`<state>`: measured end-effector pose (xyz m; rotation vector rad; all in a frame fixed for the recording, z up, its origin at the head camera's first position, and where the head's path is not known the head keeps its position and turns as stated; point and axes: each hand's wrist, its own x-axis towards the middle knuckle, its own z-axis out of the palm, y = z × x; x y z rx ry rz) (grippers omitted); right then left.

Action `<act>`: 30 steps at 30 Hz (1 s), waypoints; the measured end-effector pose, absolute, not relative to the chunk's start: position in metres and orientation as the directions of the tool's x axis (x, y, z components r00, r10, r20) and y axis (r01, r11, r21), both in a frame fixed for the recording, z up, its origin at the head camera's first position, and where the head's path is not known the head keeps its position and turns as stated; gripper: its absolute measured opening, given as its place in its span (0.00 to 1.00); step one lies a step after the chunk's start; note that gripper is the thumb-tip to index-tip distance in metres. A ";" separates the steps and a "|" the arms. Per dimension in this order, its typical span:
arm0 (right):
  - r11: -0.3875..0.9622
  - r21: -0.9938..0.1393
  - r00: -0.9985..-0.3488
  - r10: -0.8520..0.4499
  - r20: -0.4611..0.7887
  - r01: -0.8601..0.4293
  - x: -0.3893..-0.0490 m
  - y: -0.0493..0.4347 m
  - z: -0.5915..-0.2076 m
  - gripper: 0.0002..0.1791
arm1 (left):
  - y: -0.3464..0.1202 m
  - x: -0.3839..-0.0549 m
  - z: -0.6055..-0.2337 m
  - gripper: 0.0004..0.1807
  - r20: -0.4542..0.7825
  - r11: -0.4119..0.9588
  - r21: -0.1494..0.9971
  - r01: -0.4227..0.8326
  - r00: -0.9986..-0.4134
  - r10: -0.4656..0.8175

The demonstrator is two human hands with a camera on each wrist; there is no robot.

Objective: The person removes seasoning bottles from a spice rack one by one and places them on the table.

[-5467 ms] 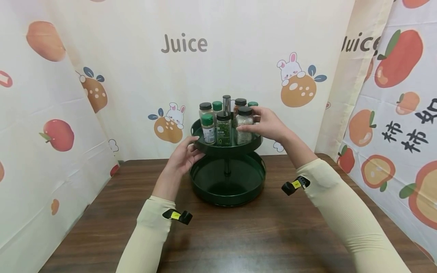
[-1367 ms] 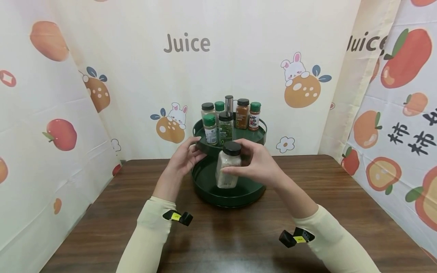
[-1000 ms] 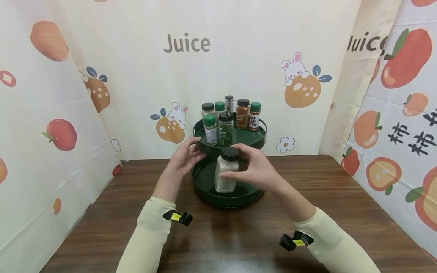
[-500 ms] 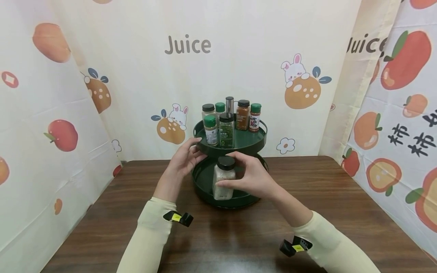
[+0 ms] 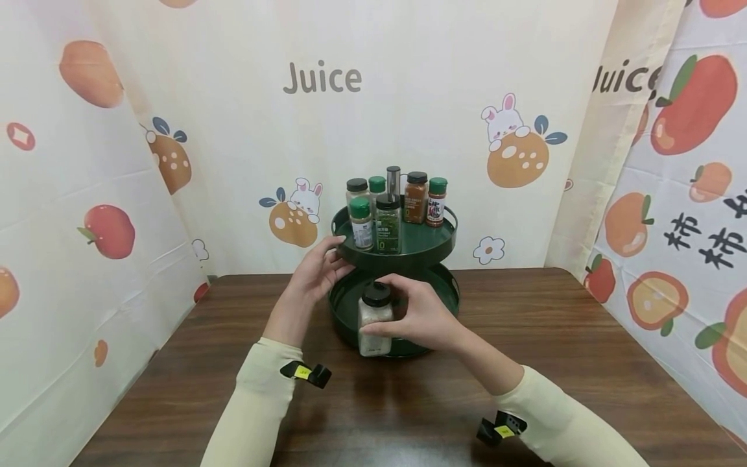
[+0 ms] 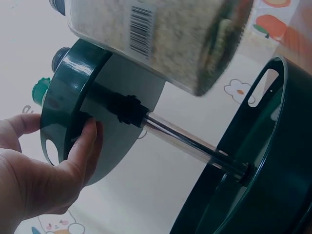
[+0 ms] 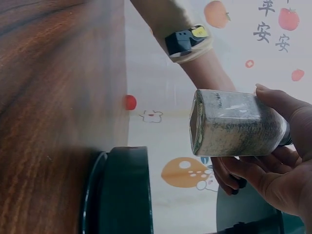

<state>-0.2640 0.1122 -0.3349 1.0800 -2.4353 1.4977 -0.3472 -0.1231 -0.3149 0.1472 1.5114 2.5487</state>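
My right hand point(image 5: 423, 314) pinches a clear seasoning jar point(image 5: 375, 313) with a black lid and pale grainy contents. The jar stands upright in the air before the lower tray point(image 5: 348, 301) of a dark green two-tier turntable rack. In the right wrist view, the thumb lies along one side of the jar point(image 7: 239, 126) and the fingers along the other. My left hand point(image 5: 315, 272) grips the left rim of the upper tray point(image 5: 403, 261), its fingers reaching underneath. The left wrist view shows that hand point(image 6: 46, 178) beside an oval handle slot, and the jar's barcode label.
On the upper tray several seasoning bottles stand upright, among them a green herb bottle point(image 5: 388, 230), a green-capped bottle point(image 5: 362, 232) and a brown spice bottle point(image 5: 415, 202). A metal post point(image 5: 393, 181) rises between them. Patterned curtains point(image 5: 443, 130) surround the brown wooden table point(image 5: 373, 415).
My right hand has lifted the jar off the upper tray's front right, then brought it down, leftward and nearer to me. The left hand has stayed on the upper tray's rim.
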 end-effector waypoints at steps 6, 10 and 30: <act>0.287 -0.726 -0.735 -0.529 0.424 -0.625 -0.266 0.108 -0.342 0.32 | -0.123 -0.348 -0.316 0.34 0.003 -0.470 0.878 -0.096 -0.979 0.205; 0.293 -0.723 -0.735 -0.532 0.421 -0.626 -0.267 0.106 -0.347 0.33 | -0.123 -0.348 -0.316 0.35 0.005 -0.468 0.878 -0.094 -0.978 0.207; 0.271 -0.725 -0.711 -0.574 0.406 -0.633 -0.268 0.090 -0.370 0.34 | -0.122 -0.348 -0.316 0.35 0.010 -0.471 0.877 -0.091 -0.978 0.209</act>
